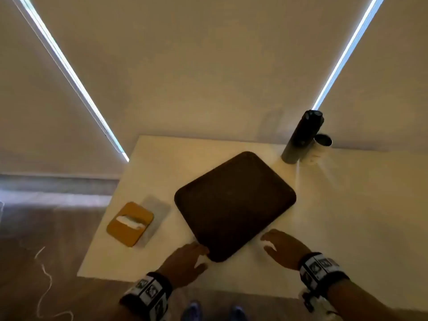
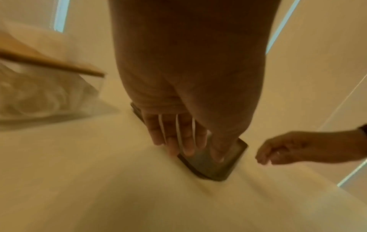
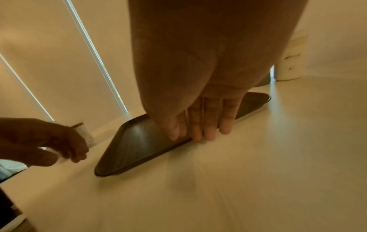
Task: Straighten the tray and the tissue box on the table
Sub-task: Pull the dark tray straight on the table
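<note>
A dark brown tray (image 1: 234,205) lies turned at an angle on the white table (image 1: 347,216). To its left stands the tissue box (image 1: 130,223) with a wooden lid and a white tissue poking out, also at an angle. My left hand (image 1: 190,256) is at the tray's near corner. In the left wrist view its fingers (image 2: 178,138) are straight and its thumb reaches over the tray (image 2: 210,163). My right hand (image 1: 278,244) is open at the tray's near right edge. In the right wrist view its straight fingers (image 3: 200,127) come down at the tray's (image 3: 135,147) rim.
A tall dark bottle (image 1: 303,135) and a white cup (image 1: 323,142) stand at the back right of the table. The table's left edge runs close past the tissue box. A white cord (image 1: 44,274) lies on the floor to the left.
</note>
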